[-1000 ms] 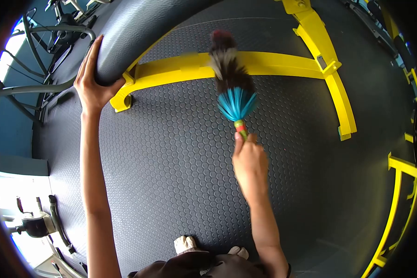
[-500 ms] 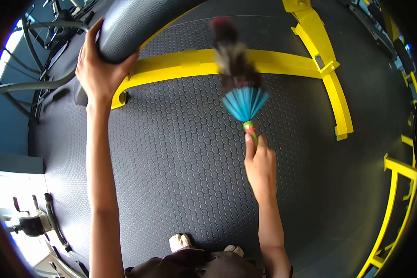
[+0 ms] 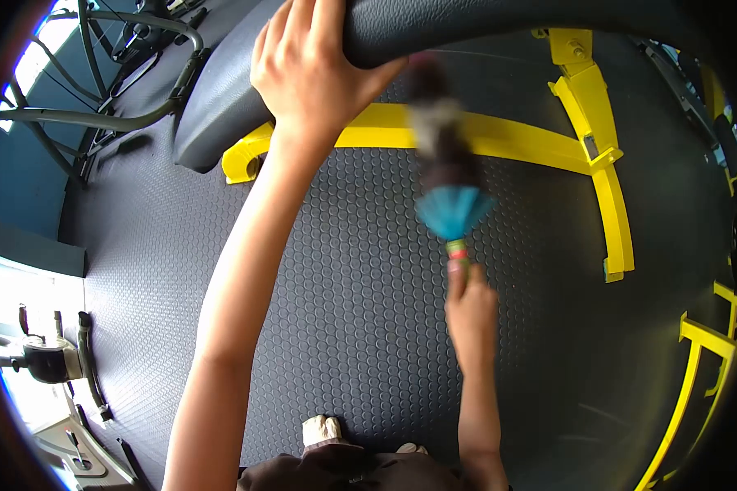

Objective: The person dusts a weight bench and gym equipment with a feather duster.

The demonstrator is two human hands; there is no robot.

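Note:
My left hand [image 3: 309, 78] lies on the black padded bench cushion [image 3: 213, 102], its fingers stretched out over the top and the thumb apart along the near edge. In my right hand [image 3: 472, 307] is a feather duster [image 3: 454, 211], gripped by its short green and red handle. Blue feathers fan out at the duster's base, with dark and pale grey feathers above, blurred by motion. Its reddish tip reaches up to the cushion's lower edge. Behind the feathers runs the bench's yellow metal frame [image 3: 516, 137].
Black studded rubber flooring [image 3: 360, 319] spreads below, with my pale shoes [image 3: 321, 430] at the bottom. A yellow upright with a foot [image 3: 614, 213] stands on the right, and another yellow frame [image 3: 688, 385] beyond it. Exercise machines [image 3: 53, 360] line the left side.
My left hand has shifted right along the cushion, away from its end. The feather duster has moved slightly right and down in view, still in my right hand. The view has shifted too.

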